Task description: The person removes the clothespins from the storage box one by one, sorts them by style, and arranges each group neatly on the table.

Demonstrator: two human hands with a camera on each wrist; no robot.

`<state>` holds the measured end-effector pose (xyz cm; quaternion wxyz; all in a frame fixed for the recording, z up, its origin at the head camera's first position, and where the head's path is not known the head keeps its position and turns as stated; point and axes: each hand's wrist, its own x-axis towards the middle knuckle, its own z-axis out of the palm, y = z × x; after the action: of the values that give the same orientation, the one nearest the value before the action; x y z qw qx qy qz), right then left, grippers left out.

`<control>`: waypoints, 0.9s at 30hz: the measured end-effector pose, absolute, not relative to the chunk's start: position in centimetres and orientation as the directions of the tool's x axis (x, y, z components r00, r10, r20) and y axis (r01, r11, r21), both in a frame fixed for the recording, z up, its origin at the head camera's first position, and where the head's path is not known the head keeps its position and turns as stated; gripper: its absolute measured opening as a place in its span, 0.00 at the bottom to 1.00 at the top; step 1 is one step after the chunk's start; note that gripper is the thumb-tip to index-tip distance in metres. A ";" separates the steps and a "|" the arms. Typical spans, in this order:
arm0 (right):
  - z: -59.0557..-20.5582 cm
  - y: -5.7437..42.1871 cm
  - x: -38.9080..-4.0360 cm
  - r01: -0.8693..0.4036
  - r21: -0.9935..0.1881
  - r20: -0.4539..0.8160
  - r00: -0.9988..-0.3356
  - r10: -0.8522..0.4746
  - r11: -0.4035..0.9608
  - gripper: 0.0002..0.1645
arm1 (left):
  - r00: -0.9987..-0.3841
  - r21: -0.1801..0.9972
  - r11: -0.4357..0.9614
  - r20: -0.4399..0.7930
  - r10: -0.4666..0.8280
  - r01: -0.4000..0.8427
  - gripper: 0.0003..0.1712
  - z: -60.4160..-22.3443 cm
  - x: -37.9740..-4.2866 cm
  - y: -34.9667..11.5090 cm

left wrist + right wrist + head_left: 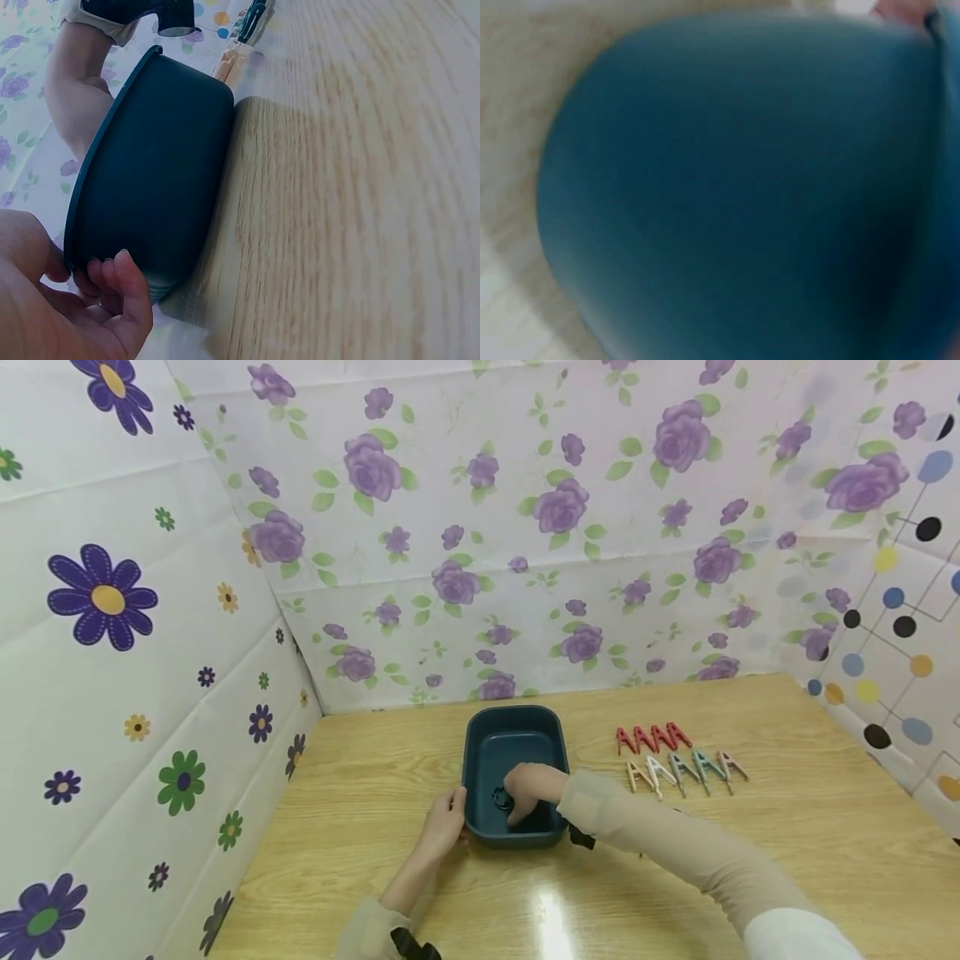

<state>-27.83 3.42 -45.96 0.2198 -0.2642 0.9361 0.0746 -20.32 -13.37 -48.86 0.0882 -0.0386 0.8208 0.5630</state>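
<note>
A dark teal plastic basin (513, 841) stands upright on the wooden table. My left hand (442, 822) grips its left rim near the front corner. In the left wrist view, the fingers of this hand (90, 307) curl against the basin's outer wall (150, 172). My right hand (531, 789) reaches down inside the basin, its fingertips near the bottom. Beside it lies a small black object (502, 798), too small to identify. Whether the right fingers pinch anything is hidden. The right wrist view is blurred and mostly filled by the basin (720, 172).
Right of the basin, several red clothespins (652, 739) lie in a row. Nearer is a second row of beige, white, teal and pink clothespins (682, 772). My right sleeve (667, 843) covers part of the table there. A floral sheet (480, 527) hangs behind the table.
</note>
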 end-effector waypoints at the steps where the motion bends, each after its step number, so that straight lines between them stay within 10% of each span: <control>1: -46.1 3.3 -27.6 -0.516 0.027 -0.443 -0.774 -0.452 0.856 0.32 | -0.982 0.918 0.362 -0.186 0.039 -0.159 0.25 -48.9 -20.3 -13.4; 27: -44.2 5.7 -26.9 -0.431 -0.228 -0.194 -0.858 -0.475 0.873 0.19 | -0.980 0.918 0.359 -0.195 0.034 -0.170 0.23 -48.9 -20.5 -13.3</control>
<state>-26.86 5.67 -44.24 0.1230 -0.2359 0.9599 -0.0885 -20.52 -13.34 -48.87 0.0901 -0.0415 0.8195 0.5644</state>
